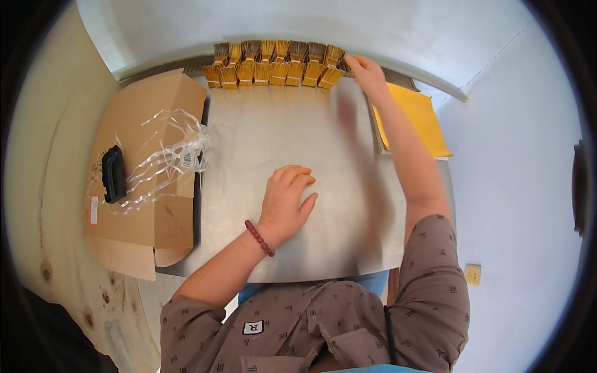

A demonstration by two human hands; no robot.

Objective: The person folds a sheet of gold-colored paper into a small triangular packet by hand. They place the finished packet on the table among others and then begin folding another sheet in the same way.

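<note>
From my remote seat, I see a brushed-metal tabletop (267, 130) with a soft, cloudy sheen of reflected light. Behind it I make out a smooth, whitish back wall (404, 28), meeting a pale right wall (510, 168) at a corner line. Low on that right side I spot a cream-coloured electrical outlet (473, 274). To my left stands a light wooden panel (46, 180), its grain marked by dark knots (46, 271).

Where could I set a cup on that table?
Bare metal table lies between the tied bundles and left hand, and right of that hand, nearer than the yellow sheets. It's crowded along the back, where the right hand is, and left, by the cardboard box.
</note>
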